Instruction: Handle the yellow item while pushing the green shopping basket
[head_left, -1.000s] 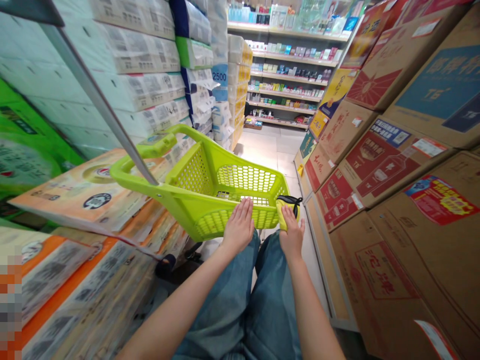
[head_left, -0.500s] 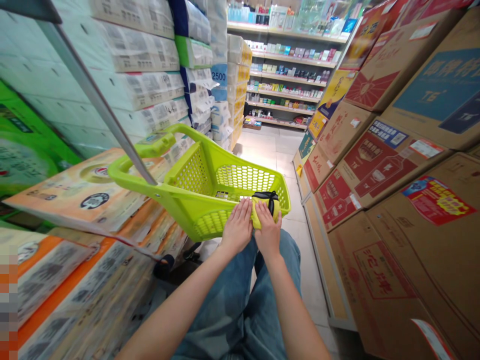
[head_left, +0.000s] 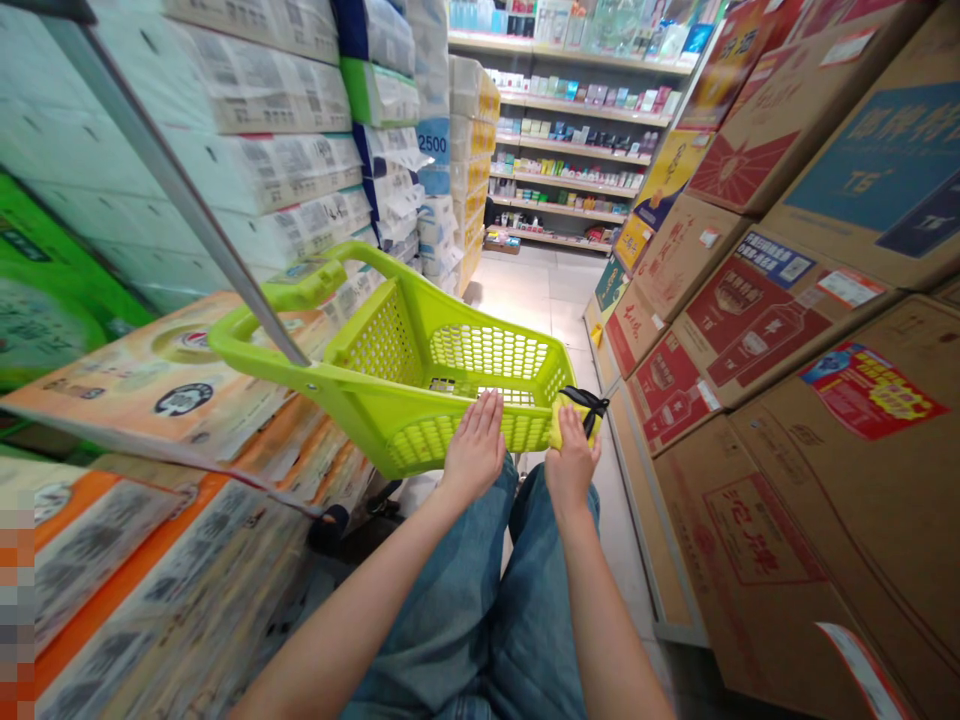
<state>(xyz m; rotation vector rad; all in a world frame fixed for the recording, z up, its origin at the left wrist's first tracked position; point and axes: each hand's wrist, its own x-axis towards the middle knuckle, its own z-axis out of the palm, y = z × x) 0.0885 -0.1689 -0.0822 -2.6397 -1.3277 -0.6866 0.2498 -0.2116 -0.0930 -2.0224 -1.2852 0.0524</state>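
- Holding yellow-black cloth (head_left: 586, 401) under bent fingers of right hand (head_left: 571, 468), at green cart (head_left: 409, 398).
- Laying left hand (head_left: 474, 445) flat beside cart, with straight fingers.
- Seemingly wiping; for next stroke, needing even pressure.

The pale tiled floor (head_left: 525, 300) bears the lime-green shopping cart (head_left: 360, 415). At the aisle's far end, shelves (head_left: 570, 52) carry rows of small packages (head_left: 559, 130); at right, a low wooden base (head_left: 660, 540) supports stacked cardboard cartons (head_left: 787, 590).

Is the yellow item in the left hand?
No: the right hand holds the yellow item, while the left hand lies flat at the green basket's near side.
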